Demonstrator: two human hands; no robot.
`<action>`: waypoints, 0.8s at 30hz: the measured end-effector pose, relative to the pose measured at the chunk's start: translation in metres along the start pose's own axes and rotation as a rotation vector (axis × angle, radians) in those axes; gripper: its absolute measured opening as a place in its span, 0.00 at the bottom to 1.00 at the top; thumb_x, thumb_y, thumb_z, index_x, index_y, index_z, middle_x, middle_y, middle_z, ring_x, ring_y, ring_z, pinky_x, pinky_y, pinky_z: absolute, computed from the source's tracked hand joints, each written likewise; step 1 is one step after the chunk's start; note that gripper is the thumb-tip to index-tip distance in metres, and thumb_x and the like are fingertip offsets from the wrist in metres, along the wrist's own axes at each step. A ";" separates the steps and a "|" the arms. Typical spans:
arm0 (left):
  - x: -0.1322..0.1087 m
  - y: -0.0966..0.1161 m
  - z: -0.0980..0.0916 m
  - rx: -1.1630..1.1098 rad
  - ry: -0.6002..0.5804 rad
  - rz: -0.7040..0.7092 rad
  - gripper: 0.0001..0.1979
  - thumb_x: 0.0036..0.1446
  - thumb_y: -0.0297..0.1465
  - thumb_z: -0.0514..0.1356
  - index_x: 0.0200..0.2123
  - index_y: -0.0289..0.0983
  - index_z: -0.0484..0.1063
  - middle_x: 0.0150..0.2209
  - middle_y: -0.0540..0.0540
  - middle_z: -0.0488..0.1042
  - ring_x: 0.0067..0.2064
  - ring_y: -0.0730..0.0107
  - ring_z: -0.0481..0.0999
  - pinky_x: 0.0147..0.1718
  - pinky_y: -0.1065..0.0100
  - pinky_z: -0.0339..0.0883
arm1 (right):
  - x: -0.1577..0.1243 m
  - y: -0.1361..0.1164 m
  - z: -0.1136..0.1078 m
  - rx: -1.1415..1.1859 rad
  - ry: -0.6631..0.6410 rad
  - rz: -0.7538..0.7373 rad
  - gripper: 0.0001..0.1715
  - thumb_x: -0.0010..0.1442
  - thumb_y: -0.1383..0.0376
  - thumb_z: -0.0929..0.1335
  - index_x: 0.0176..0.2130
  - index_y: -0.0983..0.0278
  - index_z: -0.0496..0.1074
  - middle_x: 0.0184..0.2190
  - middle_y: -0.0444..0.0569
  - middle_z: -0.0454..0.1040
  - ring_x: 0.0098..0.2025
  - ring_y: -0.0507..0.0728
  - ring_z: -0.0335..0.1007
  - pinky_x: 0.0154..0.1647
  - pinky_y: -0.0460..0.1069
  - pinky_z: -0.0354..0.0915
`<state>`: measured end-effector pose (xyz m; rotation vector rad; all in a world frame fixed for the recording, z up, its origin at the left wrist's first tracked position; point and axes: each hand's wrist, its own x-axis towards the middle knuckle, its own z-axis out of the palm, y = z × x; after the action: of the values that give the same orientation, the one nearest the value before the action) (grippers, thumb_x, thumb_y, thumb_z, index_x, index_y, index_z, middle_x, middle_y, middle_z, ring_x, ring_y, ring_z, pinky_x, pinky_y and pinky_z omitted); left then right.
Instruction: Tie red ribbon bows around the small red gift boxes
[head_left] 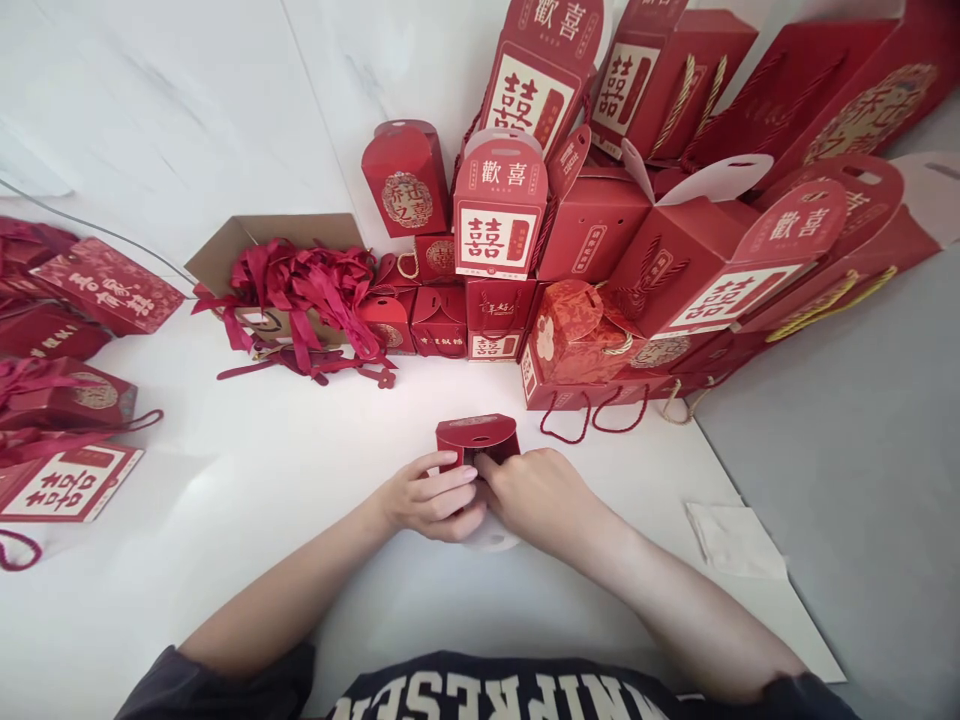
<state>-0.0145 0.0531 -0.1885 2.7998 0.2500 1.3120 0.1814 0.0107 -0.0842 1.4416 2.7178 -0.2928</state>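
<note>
A small red gift box [477, 432] stands on the white table in front of me, its top flaps spread open. One flap shows a slot, and the pale inner side of another flap [491, 532] points toward me. My left hand [435, 495] grips the box at its near left side, fingers bent around the edge. The fingers of my right hand [529, 485] reach down into the open box. Their tips are hidden inside, so I cannot tell what they touch there.
Many red gift boxes [501, 200] are stacked along the wall, some with rope handles [564, 415]. A cardboard carton [285, 232] holds dark red ribbons [300, 280]. Flat red bags and boxes [67, 482] lie at the left. A white tissue [735, 540] rests by the table's right edge.
</note>
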 end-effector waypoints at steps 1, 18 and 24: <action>-0.002 0.000 0.001 0.015 0.002 0.010 0.13 0.51 0.27 0.64 0.33 0.56 0.73 0.27 0.57 0.74 0.29 0.71 0.77 0.41 0.60 0.79 | -0.001 0.002 -0.001 -0.008 0.003 0.000 0.10 0.62 0.72 0.62 0.43 0.65 0.69 0.26 0.51 0.78 0.26 0.61 0.77 0.22 0.48 0.55; -0.040 -0.015 0.016 0.178 0.028 -0.062 0.14 0.42 0.37 0.71 0.31 0.52 0.69 0.25 0.53 0.69 0.31 0.65 0.77 0.39 0.54 0.78 | -0.024 0.042 -0.038 0.282 0.190 -0.051 0.09 0.68 0.65 0.61 0.41 0.62 0.70 0.37 0.48 0.72 0.34 0.53 0.71 0.33 0.46 0.61; -0.034 -0.015 0.016 0.278 0.115 -0.041 0.15 0.43 0.37 0.70 0.34 0.54 0.69 0.30 0.52 0.72 0.38 0.63 0.78 0.43 0.53 0.77 | -0.021 0.050 -0.037 0.403 0.248 -0.102 0.13 0.67 0.68 0.61 0.45 0.60 0.73 0.43 0.50 0.69 0.39 0.53 0.70 0.43 0.49 0.67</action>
<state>-0.0259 0.0625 -0.2259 2.9219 0.5303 1.5398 0.2360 0.0279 -0.0525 1.5145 3.0706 -0.7540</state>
